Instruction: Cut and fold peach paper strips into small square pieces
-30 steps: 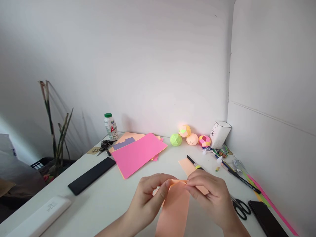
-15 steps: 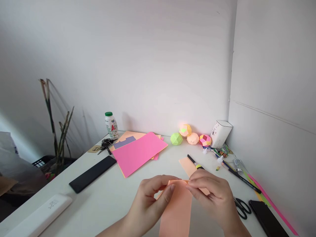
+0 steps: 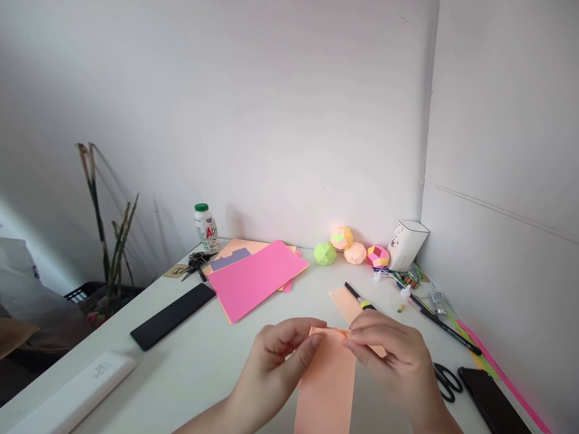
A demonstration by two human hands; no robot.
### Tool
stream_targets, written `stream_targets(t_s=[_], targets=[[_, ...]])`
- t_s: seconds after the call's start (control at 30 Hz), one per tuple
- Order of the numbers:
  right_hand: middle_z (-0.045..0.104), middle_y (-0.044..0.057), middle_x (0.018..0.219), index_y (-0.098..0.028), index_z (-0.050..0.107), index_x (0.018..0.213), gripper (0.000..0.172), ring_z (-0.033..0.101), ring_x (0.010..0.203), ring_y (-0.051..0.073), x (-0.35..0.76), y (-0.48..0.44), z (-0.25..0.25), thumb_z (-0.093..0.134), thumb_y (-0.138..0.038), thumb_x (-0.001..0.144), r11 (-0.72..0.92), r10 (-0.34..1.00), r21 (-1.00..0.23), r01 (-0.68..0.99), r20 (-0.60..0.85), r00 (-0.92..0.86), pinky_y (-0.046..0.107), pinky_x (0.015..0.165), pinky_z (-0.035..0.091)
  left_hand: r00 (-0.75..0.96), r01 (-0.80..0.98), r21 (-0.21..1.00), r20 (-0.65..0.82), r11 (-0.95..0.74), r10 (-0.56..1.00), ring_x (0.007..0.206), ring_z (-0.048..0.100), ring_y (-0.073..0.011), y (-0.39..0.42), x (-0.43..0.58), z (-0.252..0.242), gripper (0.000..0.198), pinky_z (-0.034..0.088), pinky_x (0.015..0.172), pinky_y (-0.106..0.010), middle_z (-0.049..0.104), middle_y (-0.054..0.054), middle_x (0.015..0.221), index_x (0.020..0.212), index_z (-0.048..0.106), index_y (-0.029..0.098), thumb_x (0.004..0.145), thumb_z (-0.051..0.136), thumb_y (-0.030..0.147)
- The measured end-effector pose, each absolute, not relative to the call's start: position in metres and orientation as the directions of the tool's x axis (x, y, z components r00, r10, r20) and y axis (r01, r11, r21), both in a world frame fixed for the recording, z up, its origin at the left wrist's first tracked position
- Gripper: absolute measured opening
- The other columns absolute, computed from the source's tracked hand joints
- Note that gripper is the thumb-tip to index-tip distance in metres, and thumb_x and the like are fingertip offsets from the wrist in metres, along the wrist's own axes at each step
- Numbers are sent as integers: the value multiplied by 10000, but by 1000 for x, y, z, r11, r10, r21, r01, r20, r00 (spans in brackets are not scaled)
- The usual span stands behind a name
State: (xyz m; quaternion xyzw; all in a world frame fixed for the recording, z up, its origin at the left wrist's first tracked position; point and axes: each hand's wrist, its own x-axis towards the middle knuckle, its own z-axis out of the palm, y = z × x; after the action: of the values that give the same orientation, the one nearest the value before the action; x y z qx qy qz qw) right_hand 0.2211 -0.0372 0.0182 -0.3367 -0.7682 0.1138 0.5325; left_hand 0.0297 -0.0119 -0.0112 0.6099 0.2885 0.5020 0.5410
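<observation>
A strip of peach paper (image 3: 326, 386) hangs between my hands, running down past the bottom edge of the view. My left hand (image 3: 280, 367) pinches its upper left corner between thumb and fingers. The upper right corner is gripped by my right hand (image 3: 392, 358), where the top edge looks bent or folded over. Behind my right hand another peach paper piece (image 3: 344, 304) lies on the table, partly hidden. On it rests a black and yellow cutter or pen (image 3: 357, 295), its near end covered by the hand.
Pink paper sheets (image 3: 257, 280) lie at the back near a white bottle (image 3: 207, 229) and keys (image 3: 197, 262). Paper polyhedra (image 3: 324, 254) line the wall. Scissors (image 3: 447, 381) and a phone (image 3: 493, 401) are at right; a black bar (image 3: 172, 316) and white case (image 3: 85, 395) at left.
The view has shifted slightly, so the table things appear a little further right. Both hands keep their pinch on the paper strip, whose top edge now looks flatter.
</observation>
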Motion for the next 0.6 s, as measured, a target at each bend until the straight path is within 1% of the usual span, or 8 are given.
stream_targets(t_s=[0.1, 0.2, 0.33, 0.4, 0.5, 0.6], targets=[[622, 12, 734, -241, 653, 892, 258, 582, 643, 144, 221, -37, 18, 621, 2, 812, 743, 647, -549, 383, 734, -205, 269, 546, 487, 340, -217, 959, 250, -183, 906, 670, 626, -159, -12, 29, -12, 258, 478, 564, -215, 720, -52, 746, 933, 743, 213, 857, 635, 434], [627, 6, 719, -241, 659, 881, 249, 584, 636, 140, 221, -38, 19, 629, -5, 810, 741, 652, -563, 366, 732, -195, 265, 550, 489, 355, -231, 963, 216, -138, 910, 654, 614, -152, -12, 29, -12, 271, 472, 564, -218, 713, -55, 736, 906, 747, 199, 845, 649, 444], [636, -2, 687, -234, 666, 839, 200, 592, 625, 138, 219, -39, 22, 638, -38, 814, 716, 684, -608, 344, 710, -169, 257, 557, 495, 374, -277, 956, 194, -91, 907, 702, 632, -167, -13, 27, -9, 248, 498, 631, -246, 718, -55, 755, 899, 749, 197, 839, 664, 422], [639, -10, 669, -229, 660, 798, 156, 597, 615, 134, 218, -40, 23, 652, -74, 815, 678, 721, -649, 346, 678, -141, 249, 561, 498, 379, -305, 949, 195, -77, 904, 733, 643, -172, -13, 27, -8, 224, 509, 658, -251, 727, -55, 782, 899, 751, 205, 839, 669, 405], [644, -20, 645, -223, 662, 774, 88, 601, 588, 127, 218, -40, 24, 702, -147, 791, 596, 780, -708, 378, 622, -65, 223, 540, 493, 377, -324, 944, 192, -65, 906, 715, 646, -165, -13, 26, -5, 206, 517, 639, -242, 736, -55, 790, 884, 756, 211, 839, 671, 393], [668, -23, 653, -223, 679, 783, 82, 613, 577, 123, 217, -41, 24, 746, -188, 751, 546, 805, -745, 382, 593, 6, 206, 533, 496, 369, -326, 943, 183, -57, 912, 720, 660, -178, -15, 28, -2, 206, 531, 646, -251, 742, -59, 783, 861, 762, 211, 824, 683, 398]])
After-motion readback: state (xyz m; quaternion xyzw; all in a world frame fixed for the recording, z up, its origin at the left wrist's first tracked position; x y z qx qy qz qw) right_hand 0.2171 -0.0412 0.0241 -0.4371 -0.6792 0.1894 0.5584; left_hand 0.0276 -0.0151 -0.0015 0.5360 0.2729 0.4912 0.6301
